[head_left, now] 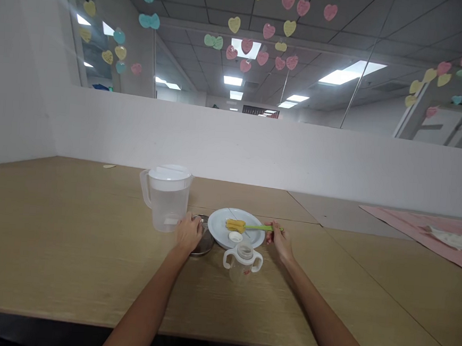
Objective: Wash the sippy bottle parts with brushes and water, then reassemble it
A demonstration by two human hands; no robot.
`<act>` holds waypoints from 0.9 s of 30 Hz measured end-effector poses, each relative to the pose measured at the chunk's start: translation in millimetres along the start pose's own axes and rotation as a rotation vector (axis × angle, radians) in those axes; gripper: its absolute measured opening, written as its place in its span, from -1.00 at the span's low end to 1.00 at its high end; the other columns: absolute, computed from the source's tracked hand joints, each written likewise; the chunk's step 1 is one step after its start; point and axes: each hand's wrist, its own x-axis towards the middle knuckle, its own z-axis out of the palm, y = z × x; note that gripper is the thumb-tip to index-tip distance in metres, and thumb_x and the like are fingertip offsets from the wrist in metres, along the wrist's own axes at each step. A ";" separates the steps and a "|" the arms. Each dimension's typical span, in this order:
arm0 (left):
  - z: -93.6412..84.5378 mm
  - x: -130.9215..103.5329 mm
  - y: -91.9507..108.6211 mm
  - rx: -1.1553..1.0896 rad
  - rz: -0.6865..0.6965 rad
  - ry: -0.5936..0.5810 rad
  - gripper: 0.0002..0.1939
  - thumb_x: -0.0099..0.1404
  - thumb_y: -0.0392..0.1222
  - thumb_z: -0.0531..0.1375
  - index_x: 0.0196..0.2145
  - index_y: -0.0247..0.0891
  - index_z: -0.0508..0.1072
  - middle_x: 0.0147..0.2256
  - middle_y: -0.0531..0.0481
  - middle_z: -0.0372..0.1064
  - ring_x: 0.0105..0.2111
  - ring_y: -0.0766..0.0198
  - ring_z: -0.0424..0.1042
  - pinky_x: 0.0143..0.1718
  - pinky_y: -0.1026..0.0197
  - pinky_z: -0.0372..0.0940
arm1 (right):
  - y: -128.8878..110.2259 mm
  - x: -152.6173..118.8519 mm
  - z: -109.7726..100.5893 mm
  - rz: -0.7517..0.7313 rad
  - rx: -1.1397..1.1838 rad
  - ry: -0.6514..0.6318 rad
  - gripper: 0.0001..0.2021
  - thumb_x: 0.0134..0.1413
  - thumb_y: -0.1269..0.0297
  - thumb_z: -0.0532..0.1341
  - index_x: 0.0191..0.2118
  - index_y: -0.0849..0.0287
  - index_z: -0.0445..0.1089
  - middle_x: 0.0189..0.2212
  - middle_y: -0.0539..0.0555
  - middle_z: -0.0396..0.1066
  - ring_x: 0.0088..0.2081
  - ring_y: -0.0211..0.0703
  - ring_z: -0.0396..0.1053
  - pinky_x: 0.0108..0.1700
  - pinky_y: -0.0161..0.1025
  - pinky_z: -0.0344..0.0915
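Observation:
A bottle brush with a yellow sponge head and a green handle is in the grip of my right hand, its head over a white plate. On the plate, a small white ring-shaped cap lies by the sponge. My left hand is over the left edge of a round metal dish, fingers curled; a clear bit shows by the fingertips, too small to name. In front of the plate stands an uncapped clear baby bottle with two white handles.
A translucent lidded pitcher stands just left of my left hand. Farther right lies a pink cloth with a white cloth on it. A small pale flat piece lies at the back left. A white wall borders the table.

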 end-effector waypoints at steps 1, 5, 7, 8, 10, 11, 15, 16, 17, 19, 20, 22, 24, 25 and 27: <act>1.1 0.2 -0.7 0.007 -0.003 -0.001 -0.70 0.31 -0.19 -0.08 -0.24 -0.23 0.43 -0.21 -0.15 0.28 -0.18 0.13 0.31 -0.20 0.13 0.14 | 0.0 0.1 -0.3 -0.005 -0.010 0.002 -0.45 -0.12 -0.21 0.14 -0.36 0.28 0.42 -0.78 -0.09 0.19 -0.73 -0.35 0.12 -0.66 -0.35 0.11; 0.4 0.8 -1.8 0.025 0.008 -0.061 -0.72 0.30 -0.21 -0.05 -0.18 -0.19 0.44 -0.19 -0.13 0.33 -0.17 0.14 0.34 -0.19 0.14 0.17 | -0.3 -0.4 0.0 -0.018 -0.022 -0.001 -0.44 -0.11 -0.22 0.13 -0.35 0.28 0.42 -0.78 -0.10 0.19 -0.74 -0.35 0.11 -0.67 -0.36 0.11; -3.5 1.3 -1.3 0.026 0.014 -0.111 -0.72 0.29 -0.23 -0.03 -0.18 -0.19 0.45 -0.17 -0.13 0.36 -0.15 0.13 0.35 -0.17 0.14 0.18 | -0.6 -0.8 0.4 -0.024 -0.029 0.001 -0.44 -0.11 -0.22 0.12 -0.36 0.29 0.42 -0.79 -0.10 0.18 -0.74 -0.35 0.11 -0.67 -0.36 0.11; -6.0 1.6 -1.0 0.028 0.011 -0.136 -0.72 0.29 -0.23 -0.03 -0.18 -0.20 0.45 -0.17 -0.14 0.37 -0.14 0.13 0.35 -0.16 0.14 0.19 | -0.9 -1.0 0.6 -0.025 -0.033 0.001 -0.44 -0.10 -0.22 0.12 -0.36 0.29 0.42 -0.79 -0.10 0.18 -0.74 -0.35 0.11 -0.67 -0.36 0.11; -10.8 2.2 -0.4 0.034 -0.006 -0.178 -0.71 0.29 -0.22 -0.03 -0.21 -0.23 0.47 -0.19 -0.16 0.39 -0.13 0.12 0.37 -0.14 0.14 0.20 | -1.2 -1.3 0.8 -0.026 -0.036 -0.001 -0.44 -0.10 -0.22 0.12 -0.36 0.29 0.42 -0.79 -0.09 0.18 -0.74 -0.35 0.12 -0.67 -0.36 0.10; -12.9 2.5 -0.4 0.038 -0.016 -0.192 -0.71 0.29 -0.21 -0.03 -0.22 -0.24 0.47 -0.20 -0.17 0.41 -0.13 0.12 0.37 -0.13 0.14 0.20 | -1.4 -1.4 0.9 -0.026 -0.037 -0.003 -0.44 -0.10 -0.21 0.12 -0.36 0.29 0.42 -0.80 -0.09 0.18 -0.75 -0.35 0.12 -0.67 -0.36 0.10; -17.8 3.5 -2.2 0.048 -0.060 -0.218 -0.72 0.27 -0.19 -0.01 -0.27 -0.28 0.49 -0.23 -0.18 0.44 -0.16 0.12 0.40 -0.14 0.16 0.22 | -1.3 -1.5 0.7 -0.025 -0.037 -0.010 -0.44 -0.10 -0.22 0.12 -0.36 0.29 0.42 -0.79 -0.09 0.18 -0.75 -0.35 0.11 -0.68 -0.37 0.09; -18.5 3.7 -2.8 0.050 -0.072 -0.223 -0.72 0.27 -0.19 -0.01 -0.29 -0.28 0.49 -0.24 -0.18 0.44 -0.17 0.12 0.41 -0.16 0.17 0.23 | -1.1 -1.5 0.6 -0.026 -0.038 -0.011 -0.44 -0.10 -0.22 0.12 -0.36 0.29 0.42 -0.79 -0.09 0.18 -0.75 -0.35 0.11 -0.68 -0.37 0.09; -19.0 3.8 -3.3 0.050 -0.083 -0.227 -0.71 0.27 -0.18 -0.01 -0.30 -0.29 0.49 -0.24 -0.18 0.45 -0.19 0.12 0.42 -0.17 0.17 0.23 | -0.8 -1.5 0.5 -0.027 -0.039 -0.012 -0.44 -0.10 -0.22 0.12 -0.36 0.29 0.41 -0.79 -0.09 0.18 -0.74 -0.35 0.11 -0.68 -0.37 0.09; -19.6 4.0 -3.8 0.049 -0.101 -0.232 -0.69 0.28 -0.15 -0.02 -0.30 -0.29 0.49 -0.25 -0.18 0.45 -0.22 0.12 0.43 -0.20 0.17 0.25 | -0.1 -1.2 0.2 -0.030 -0.043 -0.013 -0.45 -0.09 -0.22 0.11 -0.36 0.29 0.41 -0.79 -0.09 0.18 -0.74 -0.35 0.11 -0.68 -0.37 0.10; -19.6 4.0 -3.8 0.048 -0.106 -0.232 -0.68 0.29 -0.14 -0.03 -0.30 -0.29 0.49 -0.25 -0.18 0.45 -0.22 0.12 0.43 -0.20 0.17 0.25 | 0.3 -1.0 -0.1 -0.031 -0.046 -0.014 -0.45 -0.09 -0.22 0.11 -0.36 0.28 0.41 -0.78 -0.09 0.18 -0.74 -0.35 0.11 -0.67 -0.36 0.10; -19.2 3.8 -3.3 0.048 -0.112 -0.225 -0.65 0.31 -0.13 -0.06 -0.29 -0.30 0.49 -0.25 -0.19 0.45 -0.21 0.11 0.43 -0.19 0.17 0.24 | 1.1 -0.3 -0.5 -0.035 -0.054 -0.018 -0.44 -0.09 -0.22 0.11 -0.35 0.28 0.41 -0.78 -0.09 0.18 -0.74 -0.35 0.11 -0.67 -0.36 0.11; -18.5 3.4 -2.8 0.049 -0.116 -0.211 -0.63 0.33 -0.13 -0.09 -0.27 -0.31 0.48 -0.24 -0.21 0.44 -0.19 0.11 0.43 -0.17 0.16 0.24 | 1.7 0.4 -1.0 -0.038 -0.062 -0.024 -0.44 -0.09 -0.22 0.10 -0.35 0.28 0.41 -0.78 -0.09 0.18 -0.74 -0.35 0.11 -0.67 -0.36 0.11; -18.1 3.2 -2.7 0.050 -0.120 -0.205 -0.62 0.33 -0.14 -0.10 -0.26 -0.31 0.48 -0.24 -0.21 0.44 -0.19 0.11 0.43 -0.18 0.16 0.24 | 1.8 0.6 -1.2 -0.038 -0.064 -0.027 -0.44 -0.09 -0.23 0.10 -0.35 0.28 0.41 -0.78 -0.09 0.18 -0.73 -0.34 0.11 -0.67 -0.36 0.11; -17.4 3.0 -2.6 0.052 -0.131 -0.194 -0.61 0.34 -0.16 -0.13 -0.23 -0.31 0.46 -0.22 -0.21 0.43 -0.19 0.11 0.43 -0.19 0.16 0.24 | 1.6 0.7 -1.2 -0.036 -0.067 -0.026 -0.44 -0.09 -0.22 0.10 -0.35 0.27 0.41 -0.78 -0.09 0.18 -0.73 -0.34 0.11 -0.67 -0.36 0.11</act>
